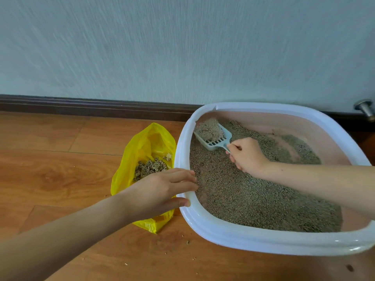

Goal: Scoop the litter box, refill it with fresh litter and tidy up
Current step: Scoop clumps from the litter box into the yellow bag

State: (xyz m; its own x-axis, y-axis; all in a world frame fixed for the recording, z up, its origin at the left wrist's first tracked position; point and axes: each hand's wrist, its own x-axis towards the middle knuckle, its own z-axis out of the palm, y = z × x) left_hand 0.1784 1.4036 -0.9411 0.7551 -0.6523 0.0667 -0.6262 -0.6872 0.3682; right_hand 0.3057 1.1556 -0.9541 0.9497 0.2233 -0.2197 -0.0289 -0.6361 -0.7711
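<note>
A litter box (pixel 253 239) with a white rim and pink inner wall stands on the wooden floor, filled with grey litter (pixel 253 191). My right hand (pixel 246 155) grips the handle of a pale blue slotted scoop (pixel 216 141), which holds a heap of litter at the box's far left corner. My left hand (pixel 162 189) rests on the box's left rim, fingers over the edge and thumb against the outside. A yellow plastic bag (pixel 146 151) lies open on the floor just left of the box, with clumped litter inside.
A wall with a dark skirting board (pixel 91 105) runs close behind the box. A metal door stopper (pixel 365 111) sticks out at the far right. Loose litter grains (pixel 188 242) are scattered on the floor in front of the bag.
</note>
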